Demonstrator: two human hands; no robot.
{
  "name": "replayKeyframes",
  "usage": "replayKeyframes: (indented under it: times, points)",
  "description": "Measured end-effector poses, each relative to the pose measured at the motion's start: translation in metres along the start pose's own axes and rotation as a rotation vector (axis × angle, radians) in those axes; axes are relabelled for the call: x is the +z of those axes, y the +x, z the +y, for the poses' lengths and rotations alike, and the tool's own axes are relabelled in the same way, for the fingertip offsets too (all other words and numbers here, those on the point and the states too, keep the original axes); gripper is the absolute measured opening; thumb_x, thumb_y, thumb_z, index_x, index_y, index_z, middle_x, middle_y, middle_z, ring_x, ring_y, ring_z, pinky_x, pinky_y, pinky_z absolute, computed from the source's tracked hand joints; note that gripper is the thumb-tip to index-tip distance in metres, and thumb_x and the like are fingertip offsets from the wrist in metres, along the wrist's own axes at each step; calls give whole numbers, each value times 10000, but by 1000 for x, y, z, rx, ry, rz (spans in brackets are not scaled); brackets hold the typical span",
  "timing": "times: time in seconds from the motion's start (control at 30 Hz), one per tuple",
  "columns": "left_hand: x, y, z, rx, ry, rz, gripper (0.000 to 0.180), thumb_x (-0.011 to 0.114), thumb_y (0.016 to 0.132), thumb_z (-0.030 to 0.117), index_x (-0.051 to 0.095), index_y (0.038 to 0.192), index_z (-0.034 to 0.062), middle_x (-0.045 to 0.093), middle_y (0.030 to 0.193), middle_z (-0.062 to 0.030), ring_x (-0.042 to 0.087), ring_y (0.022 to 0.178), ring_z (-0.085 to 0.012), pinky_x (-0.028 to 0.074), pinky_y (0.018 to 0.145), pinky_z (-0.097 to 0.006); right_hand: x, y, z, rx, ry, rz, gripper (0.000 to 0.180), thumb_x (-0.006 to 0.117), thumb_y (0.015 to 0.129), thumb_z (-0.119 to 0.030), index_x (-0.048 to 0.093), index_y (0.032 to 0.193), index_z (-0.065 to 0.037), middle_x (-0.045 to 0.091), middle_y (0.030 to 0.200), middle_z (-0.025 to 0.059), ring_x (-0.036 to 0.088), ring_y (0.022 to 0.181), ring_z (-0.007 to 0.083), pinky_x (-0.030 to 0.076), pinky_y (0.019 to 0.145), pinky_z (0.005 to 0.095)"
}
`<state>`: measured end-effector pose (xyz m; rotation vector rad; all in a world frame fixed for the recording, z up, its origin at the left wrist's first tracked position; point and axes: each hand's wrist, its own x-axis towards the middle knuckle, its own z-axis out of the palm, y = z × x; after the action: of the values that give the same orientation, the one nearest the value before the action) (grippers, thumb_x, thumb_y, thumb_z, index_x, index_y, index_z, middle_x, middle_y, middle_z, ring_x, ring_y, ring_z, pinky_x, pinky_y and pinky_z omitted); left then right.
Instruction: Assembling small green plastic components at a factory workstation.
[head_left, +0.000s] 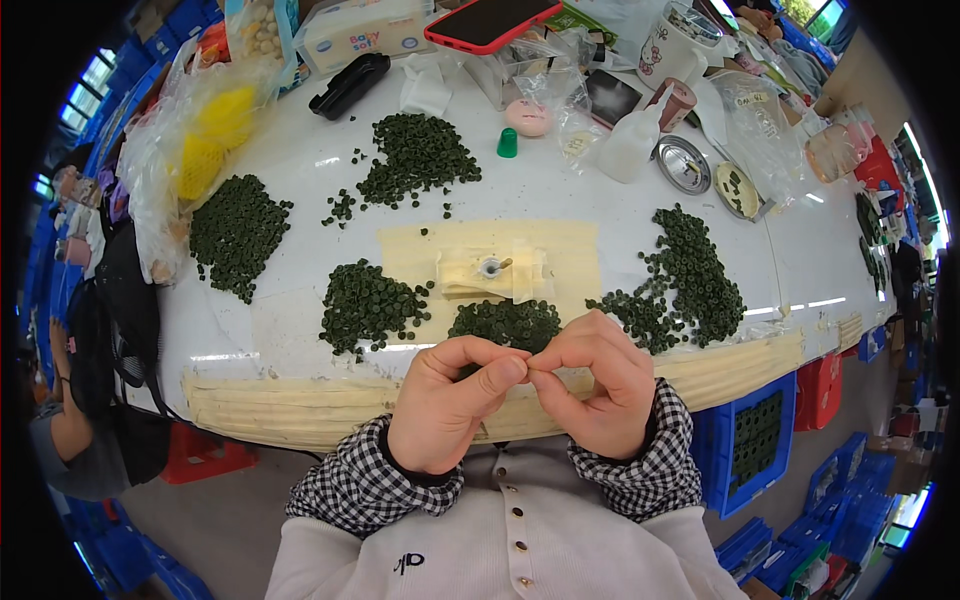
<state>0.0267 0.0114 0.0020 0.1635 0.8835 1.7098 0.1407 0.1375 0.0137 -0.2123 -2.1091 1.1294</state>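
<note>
My left hand (447, 400) and my right hand (597, 385) meet at the table's near edge, thumb and forefinger pinched on each. Whatever sits between the fingertips is too small or hidden to name. Just beyond them lies a pile of small dark green round pieces (508, 322), partly covered by my hands. Behind that pile a small taped fixture (491, 268) with a round metal hole and a short peg is fixed to the table. More green pieces (365, 308) are heaped to its left, and another heap (695, 275) spreads to its right.
Further green heaps (238, 235) lie at the left and far left-centre. Along the back stand a red-edged phone (492, 22), a black stapler-like object (349, 87), a green thimble-shaped cap (508, 143), a round tin (683, 164) and plastic bags. A blue crate (745, 445) stands below at right.
</note>
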Motion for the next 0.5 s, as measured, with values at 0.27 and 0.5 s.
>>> replayKeyframes:
  times: [0.27, 0.5]
  points:
    - [-3, 0, -2, 25, -49, -14, 101, 580, 897, 129, 627, 929, 45, 592, 755, -12, 350, 541, -59, 297, 510, -214, 0, 0, 0, -132, -38, -23, 275, 677, 638, 84, 671, 899, -6, 623, 813, 84, 593, 693, 203, 467, 592, 272]
    - [-3, 2, -2, 18, -72, -43, 55, 608, 875, 93, 629, 886, 43, 634, 824, -50, 366, 541, -46, 292, 489, -200, -6, 0, 4, -28, 123, -84, 229, 671, 678, 73, 674, 895, -2, 623, 810, 88, 594, 707, 189, 470, 612, 265]
